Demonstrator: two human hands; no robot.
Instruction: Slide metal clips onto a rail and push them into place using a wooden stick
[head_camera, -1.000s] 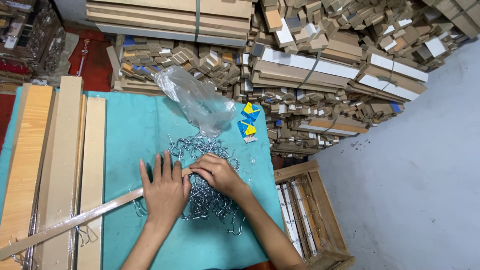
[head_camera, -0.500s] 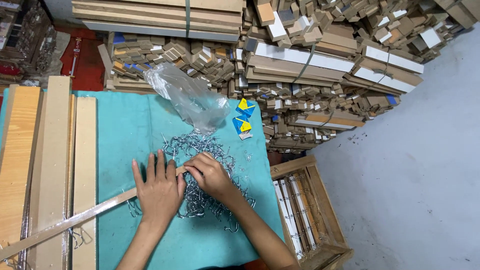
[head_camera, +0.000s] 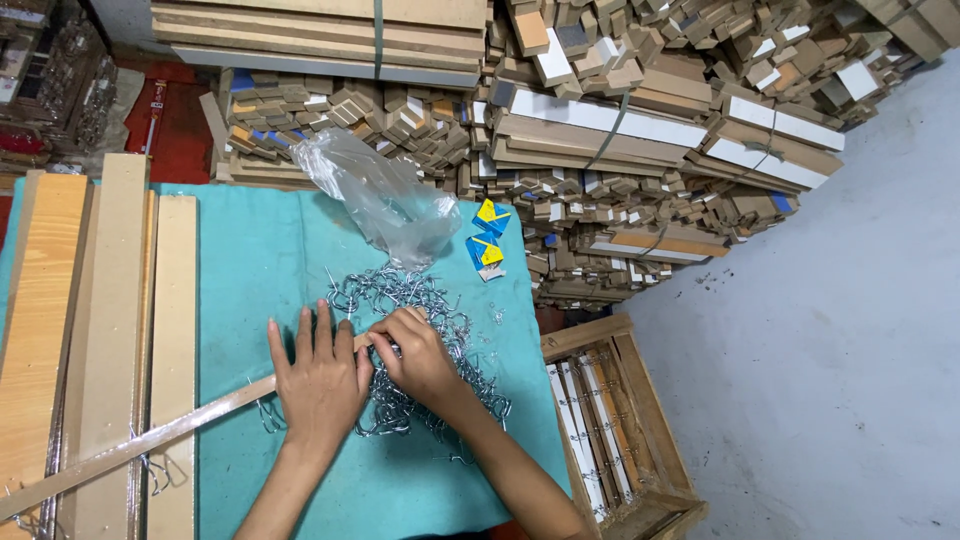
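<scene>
We are laying our left hand (head_camera: 320, 382) flat, palm down, fingers spread and pointing far. Our right hand (head_camera: 415, 355) is curling just beside it, fingertips pinching leftward. Both bare forearms are reaching in from the near edge.

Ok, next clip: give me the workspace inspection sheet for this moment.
Surface: teal cloth over the bench.
Job's things: pile of metal wire hooks; thin wooden slat lying diagonally.
Clutter: clear plastic bag; small blue-and-yellow packets.
Grippers: left hand flat on the slat; right hand pinching at the slat's end, over the hooks.
Cables: nothing seen.
Surroundings: wooden boards, stacked wood offcuts, slatted crate, grey floor.
</scene>
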